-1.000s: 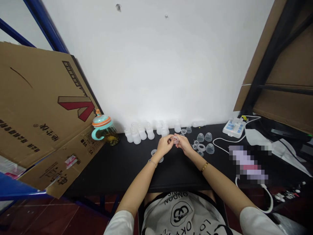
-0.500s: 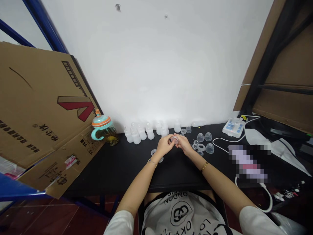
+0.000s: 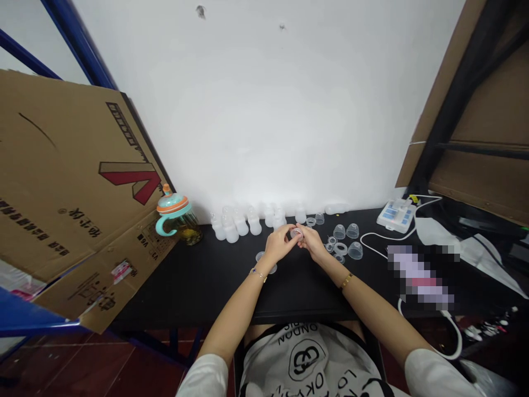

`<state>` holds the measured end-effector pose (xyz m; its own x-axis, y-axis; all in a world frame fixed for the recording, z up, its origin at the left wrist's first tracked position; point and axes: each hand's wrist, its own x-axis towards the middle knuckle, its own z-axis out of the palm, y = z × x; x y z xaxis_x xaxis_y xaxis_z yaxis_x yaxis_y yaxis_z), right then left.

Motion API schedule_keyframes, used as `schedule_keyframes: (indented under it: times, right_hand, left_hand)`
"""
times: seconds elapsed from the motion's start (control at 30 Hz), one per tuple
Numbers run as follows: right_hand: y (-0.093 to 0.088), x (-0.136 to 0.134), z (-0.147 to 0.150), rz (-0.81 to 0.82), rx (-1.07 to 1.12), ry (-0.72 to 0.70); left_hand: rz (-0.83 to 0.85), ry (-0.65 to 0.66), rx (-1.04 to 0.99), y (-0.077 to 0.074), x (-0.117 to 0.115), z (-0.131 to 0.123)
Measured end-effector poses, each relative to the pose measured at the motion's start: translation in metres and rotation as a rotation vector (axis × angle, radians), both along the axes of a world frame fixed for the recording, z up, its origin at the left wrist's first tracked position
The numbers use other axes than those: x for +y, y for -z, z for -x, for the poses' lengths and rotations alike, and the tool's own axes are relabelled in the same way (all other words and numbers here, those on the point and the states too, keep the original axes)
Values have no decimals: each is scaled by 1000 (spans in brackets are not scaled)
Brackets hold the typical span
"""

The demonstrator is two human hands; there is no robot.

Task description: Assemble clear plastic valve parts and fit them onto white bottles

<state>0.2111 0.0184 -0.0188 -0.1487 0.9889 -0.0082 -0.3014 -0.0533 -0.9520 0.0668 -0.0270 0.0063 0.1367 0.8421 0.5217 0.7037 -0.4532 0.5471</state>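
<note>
Over the middle of the black table, my left hand and my right hand meet around a small translucent bottle collar ring. Fingers of both hands pinch its rim, and the ring's open side faces me. Whether a teat sits inside it is too small to tell. Close to my right forearm lie clear dome caps, a white collar ring and small teats. Partly hidden by my left wrist are more clear rings. Behind my hands, several frosted baby bottles stand along the wall.
A jug with a turquoise handle stands at the left beside a large cardboard box. On the right are a white power strip, its cable, a blurred-out phone-like object and white sheets.
Both hands stay in nearly the same place, still on the ring. The ring is tilted slightly more towards me. The view has shifted very slightly.
</note>
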Motion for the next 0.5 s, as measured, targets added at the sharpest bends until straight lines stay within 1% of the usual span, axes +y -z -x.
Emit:
schedule_keyframes:
  times: [0.13, 0.3, 0.4, 0.5]
  right_hand:
    - [-6, -1, -2, 19, 41, 45]
    - [-10, -3, -3, 19, 95, 48]
    - [-10, -3, -4, 20, 113, 34]
    - [-11, -3, -5, 19, 137, 37]
  left_hand:
    - [-45, -50, -77, -3, 5, 10]
    - [-93, -303, -168, -3, 16, 29]
    - [-10, -409, -187, 2, 25, 37]
    - [75, -427, -186, 11, 32, 40]
